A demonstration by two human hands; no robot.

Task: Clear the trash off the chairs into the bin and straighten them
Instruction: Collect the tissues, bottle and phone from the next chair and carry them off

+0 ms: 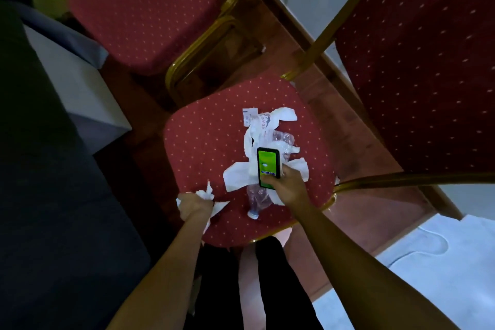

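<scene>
So the trash is all piled on the near chair seat (214,142). Left hand (192,205) has its grip clamped on a wad of crumpled tissue (207,191) at the seat's front edge. Right hand (288,185) has its grip closed around a green mint box (267,166), right above a white plastic bag (257,128) and a crushed clear bottle (258,199). All of it looks light. The bag's floppy, so I'd bunch it in the middle. The bottle's probably slippery and crackly, best grabbed around the body. No bin in view. The 2 other chairs look clear.
</scene>
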